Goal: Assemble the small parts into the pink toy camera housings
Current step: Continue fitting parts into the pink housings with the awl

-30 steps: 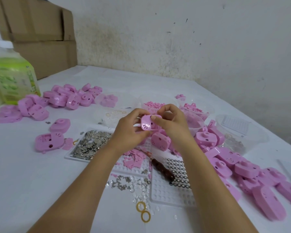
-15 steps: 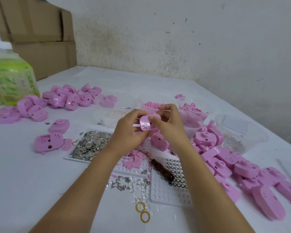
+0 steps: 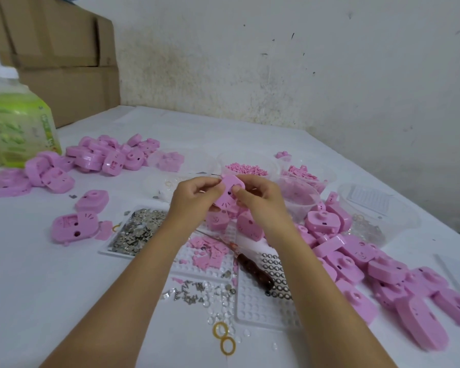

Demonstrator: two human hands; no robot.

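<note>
A pink housing (image 3: 229,193) is held in the air beyond the screwdriver (image 3: 252,268). It is pinched at its edges by the left hand (image 3: 194,200) and the right hand (image 3: 260,203), both curled round it. Its face is tilted toward the eye, probably so that a small part can be seated by the right thumb. More housings (image 3: 356,261) are heaped right of the screwdriver and the tray of metal pieces (image 3: 138,232) is kept to its left — supplies, it is judged, laid within reach.
</note>
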